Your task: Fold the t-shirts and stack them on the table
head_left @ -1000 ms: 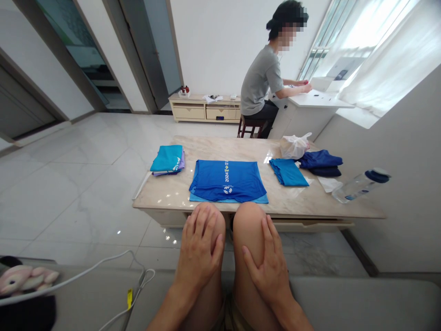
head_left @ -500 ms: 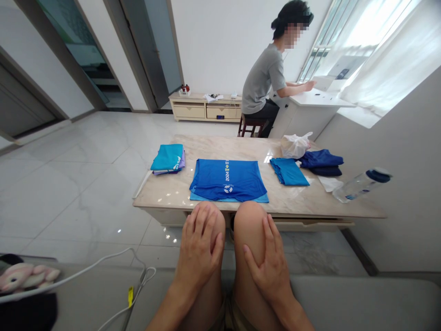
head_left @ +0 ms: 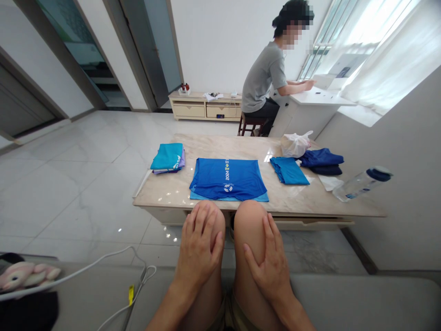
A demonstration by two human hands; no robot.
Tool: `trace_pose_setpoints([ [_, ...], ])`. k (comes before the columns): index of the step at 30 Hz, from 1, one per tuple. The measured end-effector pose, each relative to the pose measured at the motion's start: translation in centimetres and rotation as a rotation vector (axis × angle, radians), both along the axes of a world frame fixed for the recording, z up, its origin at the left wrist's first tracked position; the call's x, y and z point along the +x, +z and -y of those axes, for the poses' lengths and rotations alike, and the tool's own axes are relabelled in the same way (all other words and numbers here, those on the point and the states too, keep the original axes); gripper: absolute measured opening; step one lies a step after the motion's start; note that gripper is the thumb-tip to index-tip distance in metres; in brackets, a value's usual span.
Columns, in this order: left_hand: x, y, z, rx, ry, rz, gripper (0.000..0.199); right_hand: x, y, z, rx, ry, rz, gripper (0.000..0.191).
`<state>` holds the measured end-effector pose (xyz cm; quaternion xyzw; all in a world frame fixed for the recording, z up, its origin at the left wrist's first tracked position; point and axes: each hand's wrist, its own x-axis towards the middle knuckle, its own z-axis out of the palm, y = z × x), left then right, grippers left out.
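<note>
Left hand (head_left: 200,243) lies open and relaxed on the left knee (head_left: 219,219), right hand (head_left: 270,262) likewise on the right knee (head_left: 250,219), both released. Blue 2024-print shirt (head_left: 241,177) lies spread on the marble tabletop (head_left: 161,193) just ahead of both hands, a lighter blue layer (head_left: 198,196) showing under its near edge. Folded teal garment (head_left: 167,156) tops a stack ahead-left of the left hand; folded blue garment (head_left: 291,172), navy clothing (head_left: 322,161) and clear water bottle (head_left: 361,184) sit ahead-right of the right.
</note>
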<state>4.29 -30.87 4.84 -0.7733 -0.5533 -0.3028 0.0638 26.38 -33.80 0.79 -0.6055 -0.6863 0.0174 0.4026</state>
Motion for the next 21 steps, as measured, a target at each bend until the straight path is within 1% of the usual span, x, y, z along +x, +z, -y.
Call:
trace_pose_setpoints([
  [21,-0.15,0.00,0.04,-0.009,0.001,0.005,0.063,-0.07,0.22,-0.02,0.001,-0.001,-0.013,0.088],
])
